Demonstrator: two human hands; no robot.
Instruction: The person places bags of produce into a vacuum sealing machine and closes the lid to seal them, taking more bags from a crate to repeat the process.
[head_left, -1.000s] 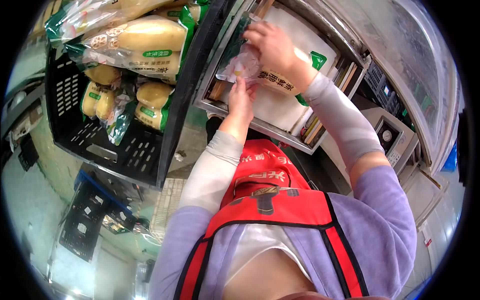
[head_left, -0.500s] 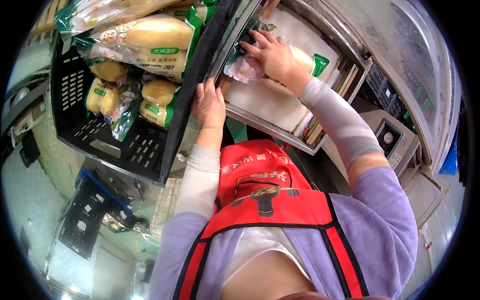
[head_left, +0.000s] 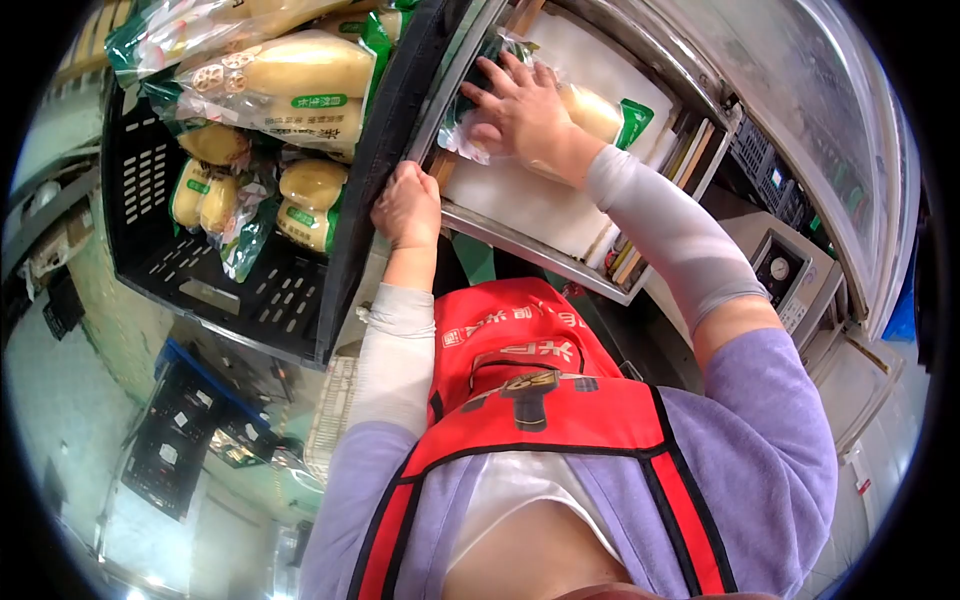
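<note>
Right grip (head_left: pixel 530 118) spread over bagged lotus root (head_left: pixel 592 112), upper centre — I'd cradle mid-bag: likely slick, brittle. Left grip (head_left: pixel 408 208): can't tell.

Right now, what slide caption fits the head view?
Right hand on a bagged lotus root, left hand by the black crate.

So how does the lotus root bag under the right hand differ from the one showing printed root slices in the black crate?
The handled bag lies on a white board; the slice-print bag lies over other bags in the black crate. The right hand covers much of the handled bag; no hand touches the slice-print bag. Both are clear with green ends.
</note>
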